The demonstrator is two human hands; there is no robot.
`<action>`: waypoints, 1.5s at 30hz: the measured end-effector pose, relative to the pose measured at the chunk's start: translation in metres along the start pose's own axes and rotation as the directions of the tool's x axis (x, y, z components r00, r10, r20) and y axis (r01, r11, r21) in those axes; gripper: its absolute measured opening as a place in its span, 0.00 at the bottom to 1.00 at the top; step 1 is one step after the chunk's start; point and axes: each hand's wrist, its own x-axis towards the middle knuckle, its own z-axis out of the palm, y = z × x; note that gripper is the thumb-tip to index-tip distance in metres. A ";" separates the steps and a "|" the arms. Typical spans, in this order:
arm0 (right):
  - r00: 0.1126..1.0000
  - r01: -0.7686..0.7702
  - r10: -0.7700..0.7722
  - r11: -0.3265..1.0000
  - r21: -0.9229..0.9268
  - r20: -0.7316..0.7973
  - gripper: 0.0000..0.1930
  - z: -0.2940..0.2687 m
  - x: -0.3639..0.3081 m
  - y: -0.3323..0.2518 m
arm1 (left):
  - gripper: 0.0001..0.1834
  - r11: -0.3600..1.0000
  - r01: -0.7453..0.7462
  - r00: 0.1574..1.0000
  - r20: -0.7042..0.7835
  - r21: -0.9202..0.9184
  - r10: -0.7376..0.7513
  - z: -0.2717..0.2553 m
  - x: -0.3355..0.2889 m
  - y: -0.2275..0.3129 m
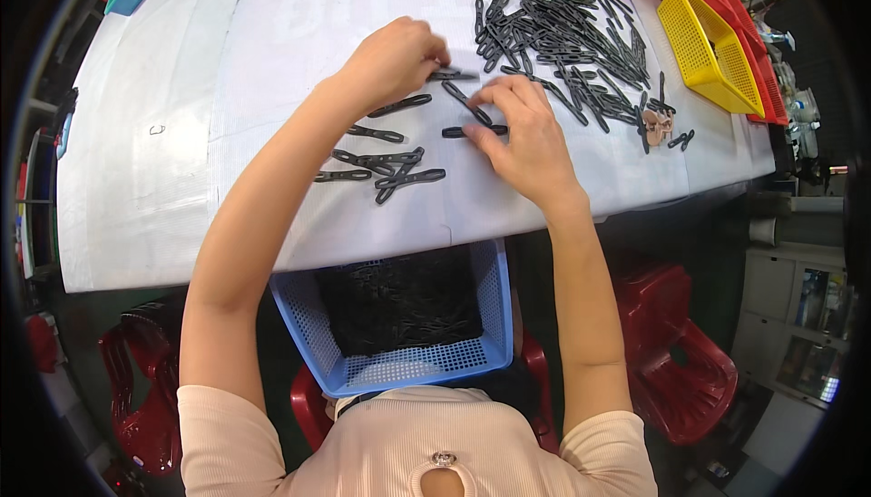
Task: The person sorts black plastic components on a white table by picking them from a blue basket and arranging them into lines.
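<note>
You seem to be separating clips [544,36], left hand [404,50] curled, right hand [526,139] loosely bent, either's hold unclear; the next move likely calls for light pinching.

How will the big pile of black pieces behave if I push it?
The pile would probably shift unevenly, since its pieces lie crossed and overlapping. They look fairly stiff, holding straight shapes across one another, and seem unlikely to roll, being long and flattish.

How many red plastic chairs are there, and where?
3 visible: the left red plastic chair, at the picture's lower left; the right red plastic chair, at lower right; and the middle red plastic chair, mostly hidden at lower centre. Others may be hidden.
</note>
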 end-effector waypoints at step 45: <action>0.945 -0.284 0.244 0.943 -0.173 -0.219 0.52 0.036 0.020 0.048 | 0.16 0.942 -0.248 0.963 -0.167 -0.227 0.213 0.052 0.042 0.008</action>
